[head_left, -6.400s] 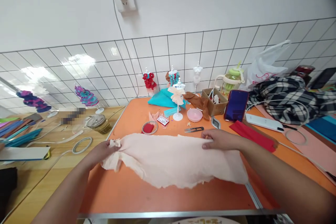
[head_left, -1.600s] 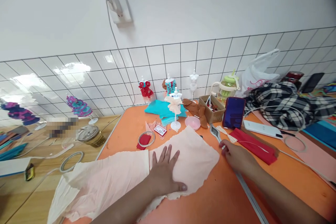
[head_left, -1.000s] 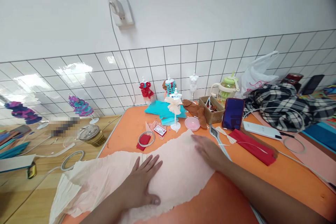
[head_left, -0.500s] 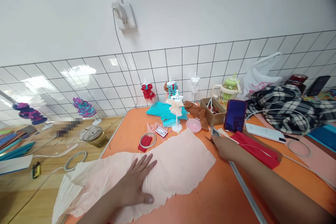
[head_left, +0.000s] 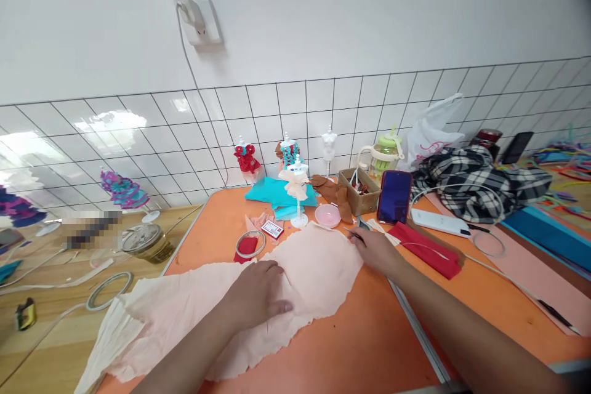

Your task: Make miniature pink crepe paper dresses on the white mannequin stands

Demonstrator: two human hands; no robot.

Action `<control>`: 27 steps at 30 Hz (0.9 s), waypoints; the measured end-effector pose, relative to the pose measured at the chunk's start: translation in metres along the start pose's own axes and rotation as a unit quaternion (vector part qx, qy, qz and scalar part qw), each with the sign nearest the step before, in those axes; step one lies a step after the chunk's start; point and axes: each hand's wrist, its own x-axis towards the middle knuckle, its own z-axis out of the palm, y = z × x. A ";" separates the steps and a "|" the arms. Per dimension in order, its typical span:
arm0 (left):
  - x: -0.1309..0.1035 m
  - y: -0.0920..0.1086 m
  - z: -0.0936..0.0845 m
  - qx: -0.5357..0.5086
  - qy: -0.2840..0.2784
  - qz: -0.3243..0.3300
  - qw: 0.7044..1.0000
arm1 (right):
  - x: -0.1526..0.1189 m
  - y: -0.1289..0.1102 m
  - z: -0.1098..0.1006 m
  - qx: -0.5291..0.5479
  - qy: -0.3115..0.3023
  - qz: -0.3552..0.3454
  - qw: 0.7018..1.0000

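Note:
A pale pink cloth with uneven edges lies across the front of the orange mat. My left hand presses down on its middle, fingers slightly bent and thumb apart, holding nothing. At the cloth's upper right edge, my right hand is closed around a thin dark pen-like tool; its narrow tip points up and left. Just behind that hand lies a grey metal thing, partly hidden. A small white dress form with a pale ruffle stands behind the cloth, near a pink bowl.
Behind stand dress forms, one in red, beside folded turquoise cloth. A brown box, a phone and red cloth lie right. Tape and a small boxed card sit left.
My right hand has moved left to the cloth's edge, with the thin tool showing. My left fingers, spread flat before, are now more bent. The camera view has shifted right.

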 end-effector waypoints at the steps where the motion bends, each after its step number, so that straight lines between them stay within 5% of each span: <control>1: -0.002 -0.002 0.003 0.003 -0.024 0.012 1.000 | 0.007 -0.006 0.009 -0.016 0.000 0.014 1.000; 6: -0.026 -0.017 0.022 0.001 -0.078 0.018 0.997 | 0.011 -0.031 0.031 -0.061 -0.018 -0.015 0.998; 10: -0.040 -0.025 0.019 -0.015 -0.033 0.040 0.999 | 0.014 -0.027 -0.005 -0.116 0.096 -0.001 0.989; 12: -0.037 -0.024 0.017 -0.015 -0.021 0.060 0.998 | 0.026 -0.017 -0.030 -0.150 0.170 0.027 0.974; 15: -0.021 -0.014 0.021 -0.006 -0.030 0.056 0.998 | 0.048 -0.002 -0.049 -0.177 0.187 0.030 0.966; 20: 0.005 0.007 0.028 0.030 -0.040 -0.009 0.999 | 0.046 0.006 -0.029 -0.138 0.196 0.036 0.970; 22: 0.007 0.004 0.021 0.048 -0.066 -0.008 0.997 | 0.029 0.006 -0.014 -0.120 0.174 -0.007 0.977; 27: 0.000 -0.024 -0.010 0.058 -0.148 0.009 0.987 | -0.006 0.014 0.018 -0.086 -0.009 -0.154 0.984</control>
